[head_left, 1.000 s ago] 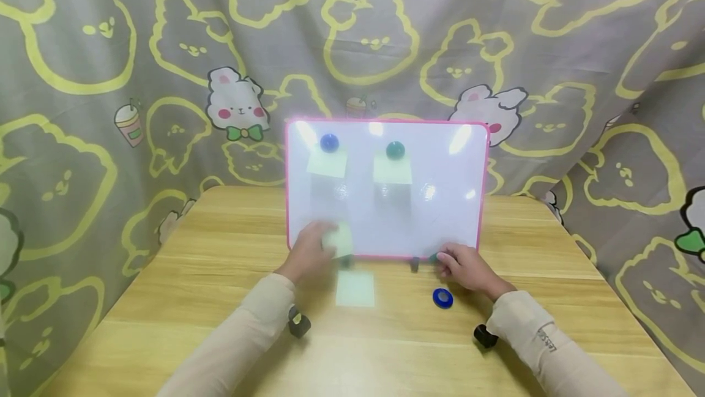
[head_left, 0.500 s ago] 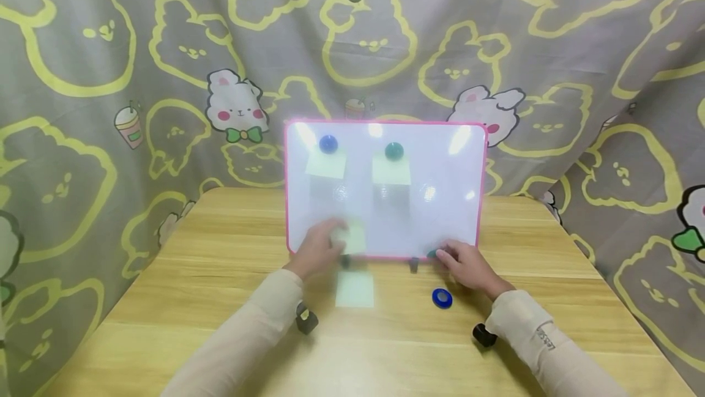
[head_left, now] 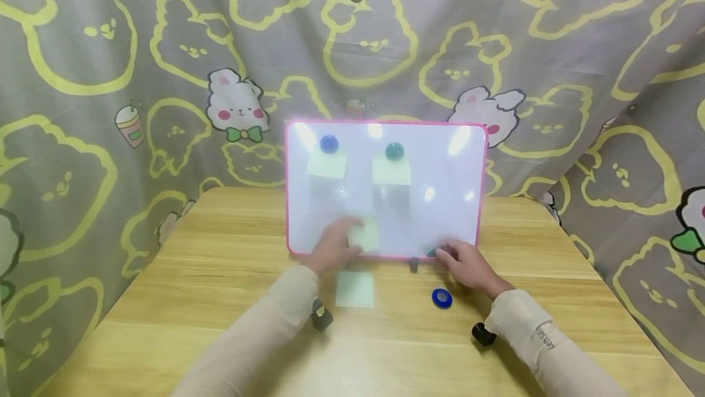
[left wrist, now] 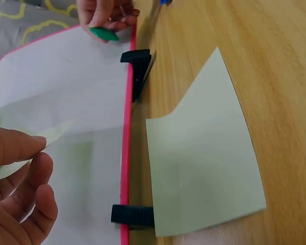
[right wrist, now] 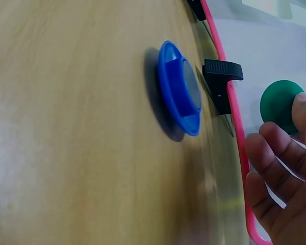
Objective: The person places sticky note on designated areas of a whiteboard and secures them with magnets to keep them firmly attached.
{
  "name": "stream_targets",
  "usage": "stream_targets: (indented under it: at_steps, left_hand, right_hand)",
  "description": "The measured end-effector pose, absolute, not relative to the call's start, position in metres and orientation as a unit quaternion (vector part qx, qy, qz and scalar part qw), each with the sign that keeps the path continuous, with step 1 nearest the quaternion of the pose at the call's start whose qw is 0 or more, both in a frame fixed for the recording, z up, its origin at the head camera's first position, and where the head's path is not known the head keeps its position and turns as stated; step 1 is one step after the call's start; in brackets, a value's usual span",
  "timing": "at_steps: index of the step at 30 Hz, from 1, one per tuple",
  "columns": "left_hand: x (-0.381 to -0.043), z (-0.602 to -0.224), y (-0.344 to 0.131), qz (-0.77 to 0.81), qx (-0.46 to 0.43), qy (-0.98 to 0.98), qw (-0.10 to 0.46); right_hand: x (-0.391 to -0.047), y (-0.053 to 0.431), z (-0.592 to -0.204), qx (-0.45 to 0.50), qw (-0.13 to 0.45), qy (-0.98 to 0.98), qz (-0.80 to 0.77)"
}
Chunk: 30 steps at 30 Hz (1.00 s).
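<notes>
A whiteboard (head_left: pixel 440 213) with a pink frame stands upright on the table. In front of its lower middle, my left hand (head_left: pixel 337 245) pinches a pale yellow sticky note (head_left: pixel 368 235) between thumb and index finger. My right hand (head_left: pixel 467 265), at the board's lower right corner, holds a round green magnet (right wrist: pixel 279 106) by its edge. Higher on the board, a blue magnet (head_left: pixel 329 144) and another green magnet (head_left: pixel 394 152) each sit at the top of a sticky note. A further sticky note (left wrist: pixel 209 163) lies on the table below the board, its edges lifting.
Right of centre on the table (head_left: pixel 385 348) lies a blue magnet (head_left: pixel 442 298), underside up. Black clips (right wrist: pixel 223 76) grip the board's bottom edge as feet. Behind the board hangs a grey patterned curtain (head_left: pixel 308 36).
My left hand has moved to the right along the lower board with the pinched sticky note. The right hand stays nearly still with the green magnet.
</notes>
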<state>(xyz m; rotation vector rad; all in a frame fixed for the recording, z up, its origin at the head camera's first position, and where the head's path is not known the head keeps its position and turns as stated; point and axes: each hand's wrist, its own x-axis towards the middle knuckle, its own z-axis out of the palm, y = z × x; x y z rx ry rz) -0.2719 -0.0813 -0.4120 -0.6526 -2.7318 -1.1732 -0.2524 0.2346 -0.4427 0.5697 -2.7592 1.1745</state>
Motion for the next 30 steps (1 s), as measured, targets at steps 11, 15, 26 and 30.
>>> stream_targets:
  at_steps: [11, 15, 26, 30]
  left_hand:
    - [-0.322, -0.47, -0.068, -0.332, -0.295, -0.887, 0.129]
    - [-0.324, -0.468, -0.059, -0.316, -0.313, -0.885, 0.14]
    - [-0.322, -0.453, -0.035, -0.334, -0.31, -0.883, 0.108]
    - [-0.319, -0.448, -0.028, -0.342, -0.295, -0.887, 0.092]
  right_hand:
    - [-0.255, 0.229, -0.435, 0.178, 0.058, -0.898, 0.398]
    - [-0.259, 0.227, -0.433, 0.184, 0.075, -0.895, 0.399]
    - [-0.268, 0.222, -0.422, 0.197, 0.109, -0.89, 0.397]
    - [-0.27, 0.22, -0.415, 0.194, 0.116, -0.889, 0.398]
